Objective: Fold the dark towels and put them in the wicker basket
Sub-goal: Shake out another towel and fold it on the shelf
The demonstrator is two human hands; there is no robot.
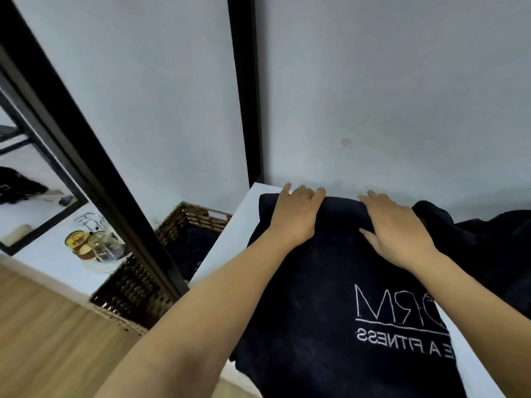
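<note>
One towel (330, 282) lies half-folded on the worktop (227, 248); left hand (298, 214) and right hand (399, 228) press it, fingers (373, 198) straight; dark cloth already fills the basket (172, 225), more towels (488, 239) wait

A plain pale grey wall (388, 81) fills most of the view, marked by one small pinkish smudge (346, 142). A black upright post (244, 90) runs down it to the far corner of the white desk (230, 245). On the left a black-framed mirror (37, 179) leans at a slant. Light wood flooring (43, 340) shows at the lower left. The light is soft and even.
</note>
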